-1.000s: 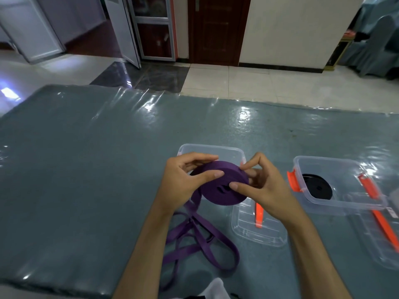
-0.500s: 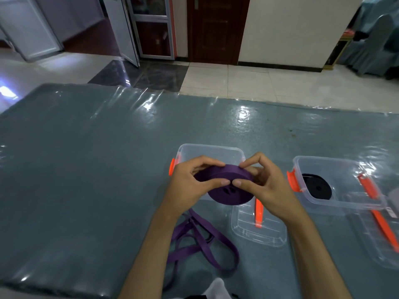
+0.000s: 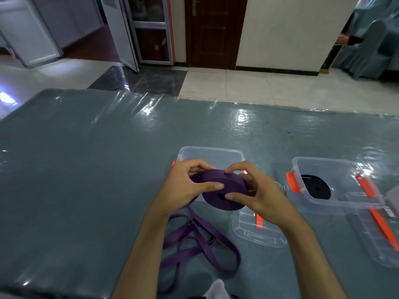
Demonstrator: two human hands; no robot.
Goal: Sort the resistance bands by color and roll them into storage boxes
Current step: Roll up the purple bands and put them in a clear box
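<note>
I hold the purple band roll between both hands at the centre of the frame, above the table. My left hand curls round the roll's left side, thumb lying along its front face and fingers bent over its top edge. My right hand grips the right side, thumb pressed near the roll's centre hole and fingers arched over the top rim.

The unrolled tail of the purple band hangs from the roll and lies in loose loops on the table, lower centre of the frame, between my forearms.

Just behind my hands stands an open clear storage box with orange latches. Its clear lid lies on the table right of the loops, below my right hand. At the right of the frame a second clear box holds a rolled black band; another lid with an orange strip lies beside it at the right edge.
</note>
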